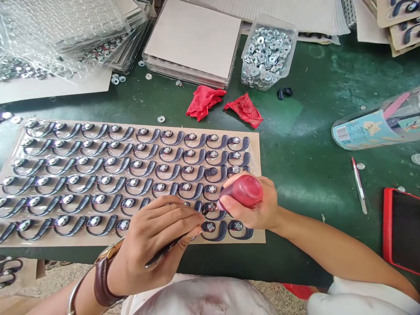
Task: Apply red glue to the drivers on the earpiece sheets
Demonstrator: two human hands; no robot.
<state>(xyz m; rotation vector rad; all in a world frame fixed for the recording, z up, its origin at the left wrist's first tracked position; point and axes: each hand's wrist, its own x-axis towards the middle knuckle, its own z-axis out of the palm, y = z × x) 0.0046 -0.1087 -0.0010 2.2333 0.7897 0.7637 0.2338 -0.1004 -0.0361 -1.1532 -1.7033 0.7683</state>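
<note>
My left hand [167, 236] grips dark tweezers [169, 249], their tip at an ear-hook earphone part [210, 208] near the right side of a cardboard sheet [262, 183]. Tilted in my right hand [262, 205] is a red squeeze bottle [244, 191], its nozzle pointing down and left at that same part. Rows of dark curved ear-hook parts, most with a round silvery speaker, lie under clear plastic on the sheet. One part [211, 171] just above shows a dark cup without a silvery disc. My hands cover several parts.
Beyond the sheet lie two red cloths [205, 101], a plastic tub of metal washers [269, 52] and stacked trays [193, 39]. To the right are a clear canister [361, 129] on its side, another pair of tweezers [359, 186] and a red-cased phone [403, 227].
</note>
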